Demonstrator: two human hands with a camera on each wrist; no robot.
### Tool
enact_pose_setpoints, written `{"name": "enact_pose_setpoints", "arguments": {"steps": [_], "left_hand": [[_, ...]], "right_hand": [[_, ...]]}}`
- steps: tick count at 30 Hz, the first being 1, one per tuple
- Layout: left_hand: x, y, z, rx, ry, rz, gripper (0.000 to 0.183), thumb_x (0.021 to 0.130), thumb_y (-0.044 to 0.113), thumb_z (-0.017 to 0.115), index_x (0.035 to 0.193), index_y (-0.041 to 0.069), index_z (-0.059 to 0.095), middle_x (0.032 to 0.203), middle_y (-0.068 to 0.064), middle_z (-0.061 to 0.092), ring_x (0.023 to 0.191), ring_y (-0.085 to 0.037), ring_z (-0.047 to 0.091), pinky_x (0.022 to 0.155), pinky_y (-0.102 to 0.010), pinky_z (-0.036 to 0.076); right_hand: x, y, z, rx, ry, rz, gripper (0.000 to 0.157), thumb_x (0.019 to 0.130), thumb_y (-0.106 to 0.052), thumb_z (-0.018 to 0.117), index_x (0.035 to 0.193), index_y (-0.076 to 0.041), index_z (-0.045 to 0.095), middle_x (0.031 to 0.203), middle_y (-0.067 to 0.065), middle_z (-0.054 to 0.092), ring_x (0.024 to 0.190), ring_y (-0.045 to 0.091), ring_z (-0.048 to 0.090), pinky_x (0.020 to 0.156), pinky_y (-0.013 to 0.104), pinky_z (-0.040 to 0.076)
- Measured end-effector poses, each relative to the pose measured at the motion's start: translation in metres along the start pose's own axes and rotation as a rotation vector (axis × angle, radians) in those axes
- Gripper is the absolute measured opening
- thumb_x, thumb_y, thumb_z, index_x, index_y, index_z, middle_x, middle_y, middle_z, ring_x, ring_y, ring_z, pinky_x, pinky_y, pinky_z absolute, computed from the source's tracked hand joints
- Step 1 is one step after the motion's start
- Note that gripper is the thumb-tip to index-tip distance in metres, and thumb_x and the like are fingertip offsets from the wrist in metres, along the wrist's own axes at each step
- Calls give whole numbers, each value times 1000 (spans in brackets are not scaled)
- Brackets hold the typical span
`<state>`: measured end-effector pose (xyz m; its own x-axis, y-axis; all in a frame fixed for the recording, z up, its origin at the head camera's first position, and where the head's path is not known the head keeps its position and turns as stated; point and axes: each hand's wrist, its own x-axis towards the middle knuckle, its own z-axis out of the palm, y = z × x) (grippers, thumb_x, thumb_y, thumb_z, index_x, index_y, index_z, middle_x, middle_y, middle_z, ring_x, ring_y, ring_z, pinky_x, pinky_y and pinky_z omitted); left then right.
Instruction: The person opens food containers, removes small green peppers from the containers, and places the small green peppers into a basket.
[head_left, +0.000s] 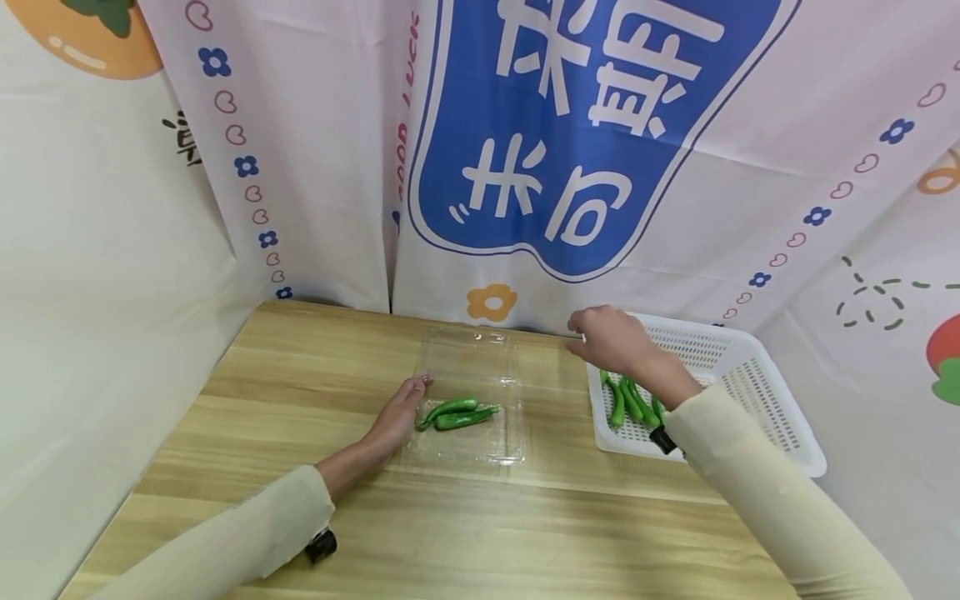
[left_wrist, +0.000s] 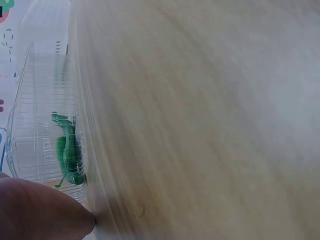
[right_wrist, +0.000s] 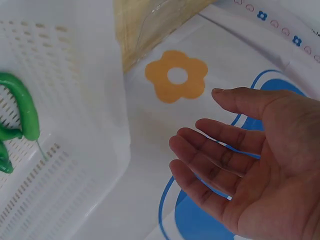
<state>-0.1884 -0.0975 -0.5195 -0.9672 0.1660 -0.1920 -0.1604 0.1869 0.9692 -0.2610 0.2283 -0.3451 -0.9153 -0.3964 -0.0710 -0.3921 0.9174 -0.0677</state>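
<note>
My left hand [head_left: 396, 412] rests against the left side of a clear plastic clamshell box [head_left: 510, 435], its fingers extended near the hinge. The lid is folded back towards the wall. Inside the box lie two green peppers [head_left: 465, 418], side by side; the left wrist view shows these peppers [left_wrist: 70, 152] through the ribbed wall, with a finger or thumb [left_wrist: 42, 212] close by. Above the far left rim of a white basket [head_left: 783, 396] is my right hand [head_left: 615, 340]. In the right wrist view that hand [right_wrist: 250, 160] has its fingers loosely spread, holding nothing.
Several green peppers [head_left: 632, 404] lie in the basket, partly hidden under the right forearm. Box and basket stand on a wood-grain table [head_left: 480, 525]. A printed cloth [head_left: 337, 208] hangs behind the table, with more cloth at both sides.
</note>
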Motion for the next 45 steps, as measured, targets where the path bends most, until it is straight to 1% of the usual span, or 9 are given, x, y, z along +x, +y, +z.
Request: {"name": "enact_pose_setpoints", "arguments": {"steps": [2, 6, 11, 17, 23, 31, 34, 39, 45], "left_hand": [[0, 0, 0, 4, -1, 1, 54, 119, 32, 23, 162, 2, 34, 173, -19, 26, 162, -39, 12, 132, -56, 12], [-2, 1, -1, 10, -9, 2, 54, 119, 33, 22, 162, 2, 33, 174, -19, 24, 162, -40, 10, 131, -57, 11], [-2, 1, -1, 9, -12, 8, 55, 119, 34, 22, 162, 2, 33, 172, -20, 26, 162, -41, 11, 131, -57, 11], [-3, 2, -1, 4, -21, -3, 56, 118, 37, 22, 162, 4, 35, 173, -20, 25, 162, -42, 11, 131, -59, 9], [-4, 3, -1, 6, -18, -7, 56, 118, 38, 22, 161, 5, 36, 173, -19, 26, 162, -41, 11, 131, -58, 9], [-4, 3, -1, 16, -28, -1, 57, 118, 39, 21, 161, 4, 35, 172, -21, 26, 161, -44, 11, 130, -62, 10], [-5, 3, -1, 18, -34, -7, 58, 118, 41, 21, 162, 5, 34, 173, -20, 25, 162, -43, 11, 130, -62, 10], [-4, 3, -2, 18, -37, -17, 59, 118, 44, 21, 162, 7, 34, 173, -19, 26, 162, -42, 11, 130, -61, 11], [-3, 2, -2, 21, -26, -8, 58, 118, 42, 22, 162, 6, 35, 172, -18, 27, 162, -42, 12, 131, -60, 11]], "right_hand": [[0, -7, 0, 3, 6, -16, 30, 97, -20, 75, 120, -2, 76, 118, 15, 77, 104, 33, 74, 91, 53, 62], [0, -21, 4, 3, 22, -70, 24, 97, -22, 77, 114, -5, 77, 112, 11, 77, 98, 31, 74, 85, 51, 63], [1, -38, 11, -19, 28, -158, 26, 97, -22, 79, 116, -5, 78, 112, 10, 77, 97, 29, 75, 82, 48, 64], [4, -54, 21, -73, 55, -289, 20, 94, -21, 80, 110, -8, 78, 103, 7, 78, 86, 26, 73, 71, 44, 62], [6, -72, 28, -89, -5, -331, 32, 95, -26, 82, 121, -9, 77, 119, 6, 77, 102, 28, 75, 80, 47, 64], [9, -93, 45, -42, -104, -356, 39, 95, -26, 82, 127, -7, 74, 128, 10, 74, 114, 28, 72, 97, 45, 60], [10, -100, 53, -20, -132, -363, 40, 95, -25, 82, 130, -6, 73, 130, 11, 73, 115, 30, 72, 98, 48, 60], [9, -108, 67, -27, -137, -401, 34, 92, -19, 82, 123, -7, 76, 123, 8, 75, 107, 27, 74, 88, 45, 63], [12, -116, 81, -11, -136, -440, 18, 90, -16, 84, 106, -9, 78, 107, 6, 77, 86, 19, 70, 69, 37, 60]]}}
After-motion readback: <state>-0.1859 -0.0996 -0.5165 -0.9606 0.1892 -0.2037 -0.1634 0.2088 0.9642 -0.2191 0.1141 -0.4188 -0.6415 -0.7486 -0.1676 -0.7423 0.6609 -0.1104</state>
